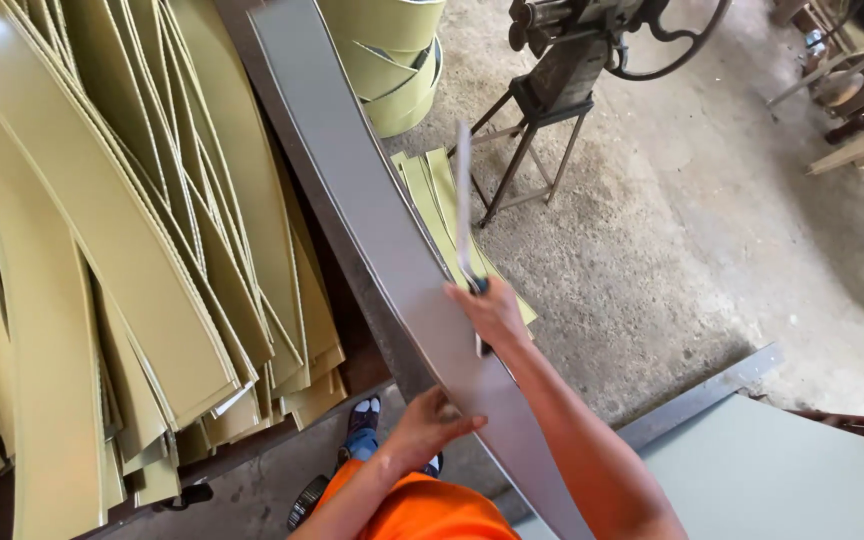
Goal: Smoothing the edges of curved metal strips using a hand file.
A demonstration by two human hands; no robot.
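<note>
Left hand: nearest the camera, fingers curled over the near-left edge of the long grey metal strip, gripping it just above an orange garment.

Right hand: a little farther up the same strip, at its right edge, fingers closed round the dark handle of a thin blade-like tool. The tool is blurred, so its exact kind cannot be told.

Grey metal strip: long, curved and narrow, running from the bottom centre of the view up to the top left, held off the ground between both hands.

Risk, edges: judging by the bare skin on thin sheet metal, a slip of either hand along the strip's edge could cut the palm or fingers.

Risk, tool: the blur suggests a fast swing. A stroke that misses could land close to the left hand or glance off the strip.

Risk, strip: held only at its near end, the long piece could flex or swing sideways into the stacked olive-yellow strips just to its left.

Foot: directly below the strip, exposed if it drops.

Farther off: a few more yellow strips lie on the concrete floor, with a metal stand carrying a hand-cranked machine behind them.
</note>
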